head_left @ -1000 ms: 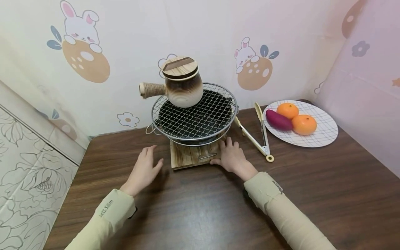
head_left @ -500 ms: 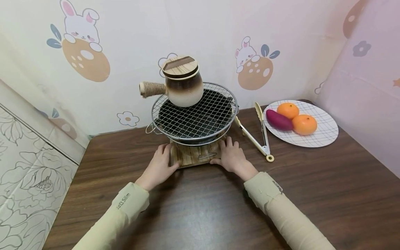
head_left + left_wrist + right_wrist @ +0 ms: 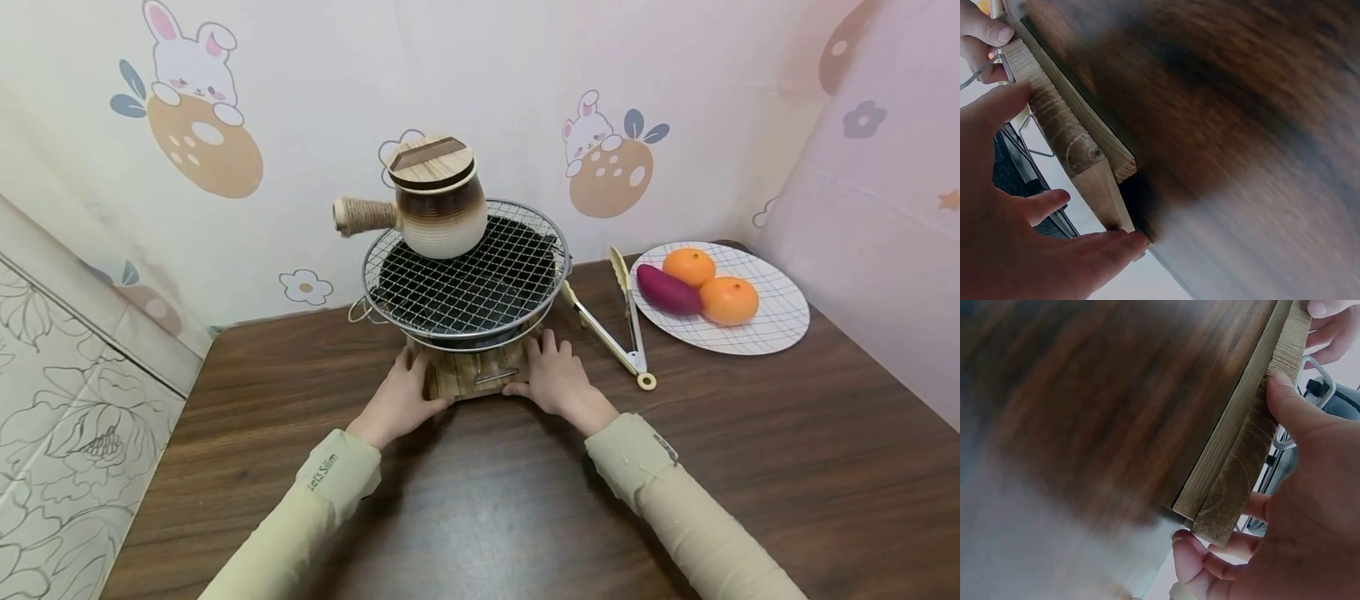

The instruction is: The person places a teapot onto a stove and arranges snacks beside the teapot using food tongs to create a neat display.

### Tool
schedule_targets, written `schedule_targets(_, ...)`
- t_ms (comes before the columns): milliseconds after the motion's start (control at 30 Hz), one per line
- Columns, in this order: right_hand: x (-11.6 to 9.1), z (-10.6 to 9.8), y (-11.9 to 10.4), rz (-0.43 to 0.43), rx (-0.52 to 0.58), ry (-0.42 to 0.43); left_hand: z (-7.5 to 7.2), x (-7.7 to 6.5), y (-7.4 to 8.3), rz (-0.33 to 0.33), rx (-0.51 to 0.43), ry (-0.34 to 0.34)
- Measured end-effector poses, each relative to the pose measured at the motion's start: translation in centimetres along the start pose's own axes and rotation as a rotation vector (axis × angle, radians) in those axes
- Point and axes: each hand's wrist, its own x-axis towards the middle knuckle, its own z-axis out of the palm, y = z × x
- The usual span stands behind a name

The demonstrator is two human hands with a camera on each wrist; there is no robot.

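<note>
A wooden base board (image 3: 463, 379) lies under a round tabletop grill with a wire rack (image 3: 480, 287). My left hand (image 3: 396, 402) grips the board's front left corner, thumb along the front edge and fingers at the side. At the opposite corner my right hand (image 3: 557, 379) holds the board. In the right wrist view its thumb presses the front edge of the board (image 3: 1241, 456), and its fingers curl in at the side. A small metal handle (image 3: 497, 375) shows between the hands. On the rack stands a brown-and-cream pot (image 3: 442, 218) with a wooden lid and a rope-wrapped handle.
Metal tongs (image 3: 609, 335) with cream tips lie spread to the right of the grill. Beyond them a white checked plate (image 3: 780, 312) bears two oranges (image 3: 729, 300) and a purple eggplant-like item (image 3: 667, 290). The patterned wall (image 3: 517, 100) stands close behind the grill.
My left hand has come rightward from the bare table to the board's left corner and taken hold there. The right hand keeps its place on the board. Grill and pot look unmoved.
</note>
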Motion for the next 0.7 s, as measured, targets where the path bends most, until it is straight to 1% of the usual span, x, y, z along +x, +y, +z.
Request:
schedule_targets(100,0.01,-0.10,-0.07,-0.002,-0.006,0.003,0.01,0.15,0.01,-0.013,0.010,-0.001)
schedule_targets(233,0.00,-0.28,-0.10,-0.003,-0.015,0.005,-0.08,0.25,0.03,-0.001,0.017,0.005)
schedule_targets(333,-0.03,-0.45,-0.11,-0.006,-0.023,-0.007,-0.18,0.23,0.10,0.014,0.023,0.014)
schedule_targets(533,-0.10,-0.78,0.03,-0.005,-0.027,-0.034,-0.34,0.21,0.29,0.015,0.033,0.007)
schedule_targets(600,-0.15,-0.84,0.11,-0.015,-0.032,-0.039,-0.34,0.17,0.26,0.012,0.032,0.011)
schedule_targets(700,-0.22,-0.87,0.39,-0.054,-0.042,-0.040,-0.32,-0.08,0.23,-0.001,0.034,0.009)
